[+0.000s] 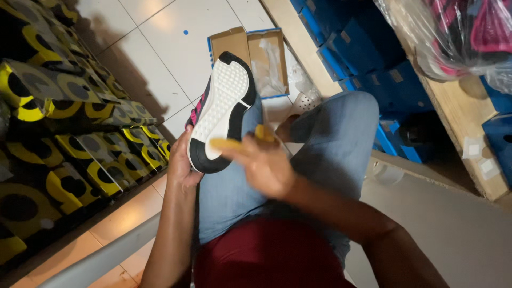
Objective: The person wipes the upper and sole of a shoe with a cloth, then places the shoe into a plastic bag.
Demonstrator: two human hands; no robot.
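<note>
A black and pink sports shoe (224,106) with a white sole is turned sole up over my lap. My left hand (181,165) grips it from below at the heel end. My right hand (264,162) hovers over the heel of the sole, blurred by motion, fingers closed on a small yellow object (229,143) that touches or nearly touches the sole. I sit in blue jeans (330,144) and a dark red top.
An open cardboard shoe box (256,53) with white paper lies on the white tiled floor ahead. Black and yellow boxes (58,128) are stacked at left. Blue boxes (368,53) fill wooden shelves at right, with bagged pink shoes (458,32) above.
</note>
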